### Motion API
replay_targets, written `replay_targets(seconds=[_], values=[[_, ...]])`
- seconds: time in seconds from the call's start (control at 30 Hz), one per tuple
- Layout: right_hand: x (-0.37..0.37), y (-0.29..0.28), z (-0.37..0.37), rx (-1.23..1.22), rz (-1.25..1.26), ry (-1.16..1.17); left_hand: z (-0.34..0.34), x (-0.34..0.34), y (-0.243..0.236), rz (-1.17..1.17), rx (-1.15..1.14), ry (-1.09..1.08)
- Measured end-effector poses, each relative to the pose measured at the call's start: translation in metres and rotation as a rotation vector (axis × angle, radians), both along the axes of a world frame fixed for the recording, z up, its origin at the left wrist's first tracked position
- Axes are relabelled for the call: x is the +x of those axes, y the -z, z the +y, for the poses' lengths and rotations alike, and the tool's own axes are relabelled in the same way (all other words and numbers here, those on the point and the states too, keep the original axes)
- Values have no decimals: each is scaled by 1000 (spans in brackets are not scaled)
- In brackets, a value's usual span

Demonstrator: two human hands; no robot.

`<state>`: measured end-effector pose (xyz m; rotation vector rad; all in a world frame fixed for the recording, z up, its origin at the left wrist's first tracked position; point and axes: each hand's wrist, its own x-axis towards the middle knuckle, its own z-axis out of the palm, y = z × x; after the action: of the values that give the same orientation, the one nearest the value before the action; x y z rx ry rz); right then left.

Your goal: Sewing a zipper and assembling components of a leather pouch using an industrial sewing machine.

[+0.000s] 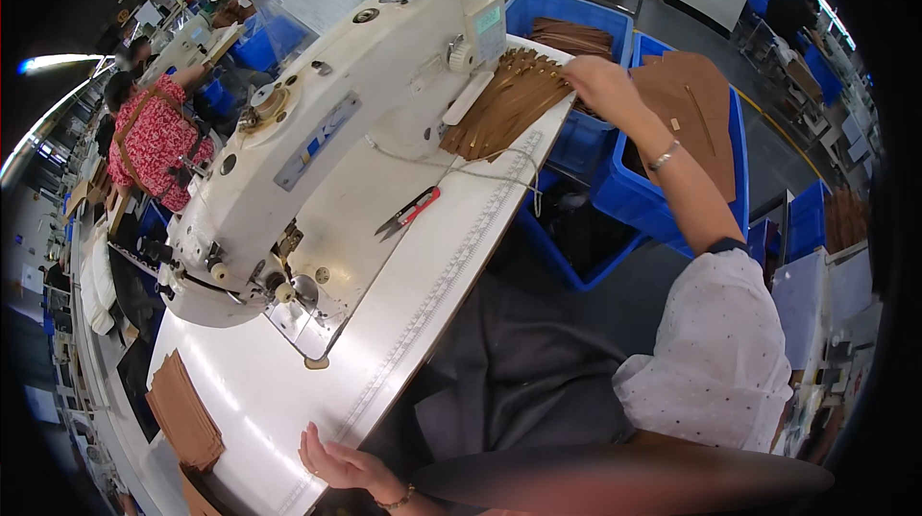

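Observation:
A white industrial sewing machine [336, 94] stands on a white table [451, 228]. My right hand [593, 79] reaches to a row of brown zipper strips [495, 113] at the table's far right end, its fingers closed at their metal ends; exactly what they grip is small. My left hand [331, 458] is at the near edge with fingers loosely curled and apart, holding nothing. A stack of brown pieces [182, 410] lies left of it. Red-handled snips [408, 214] rest beside the machine, near a pale cord [461, 170].
Blue crates [624, 199] with brown pieces [682, 103] stand at the right, another blue crate [576, 266] with dark contents below. A person in a red patterned top [158, 142] works at the left; other workstations line both sides. My lap is below the table edge.

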<state>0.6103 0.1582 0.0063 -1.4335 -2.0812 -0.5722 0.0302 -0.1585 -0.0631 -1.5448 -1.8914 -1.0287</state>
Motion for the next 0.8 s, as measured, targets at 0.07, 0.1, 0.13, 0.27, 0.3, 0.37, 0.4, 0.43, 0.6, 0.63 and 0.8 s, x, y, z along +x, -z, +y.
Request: replay_targets(seconds=[0.07, 0.1, 0.13, 0.27, 0.3, 0.37, 0.4, 0.43, 0.6, 0.63, 0.8], values=[[-45, 0, 28, -41, -10, -177, -1, 1, 0, -28, -23, -20], [-59, -3, 38, -67, -2, -157, -2, 1, 0, -47, -46, -32], [-69, -7, 46, -173, -61, -115, -3, 2, -1, -65, -71, -38], [-77, -13, 55, -244, -142, -135, -4, 3, 0, -87, -95, -48], [-75, -12, 56, -249, -125, -126, -3, 3, 0, -79, -96, -43], [-72, -8, 56, -173, -117, -208, -1, 3, 0, -75, -99, -50], [-71, -6, 57, -151, -103, -208, 1, 3, 0, -59, -98, -41], [-69, -6, 57, -136, -94, -219, 2, 3, -1, -39, -88, -21], [-68, -23, 42, -8, -100, -141, 0, 8, -19, -60, -256, -6], [-69, -28, 33, 22, -75, -92, 0, 9, -27, -73, -341, 8], [-110, -42, -21, 181, 120, -328, 23, 4, -70, -74, -528, 162]])
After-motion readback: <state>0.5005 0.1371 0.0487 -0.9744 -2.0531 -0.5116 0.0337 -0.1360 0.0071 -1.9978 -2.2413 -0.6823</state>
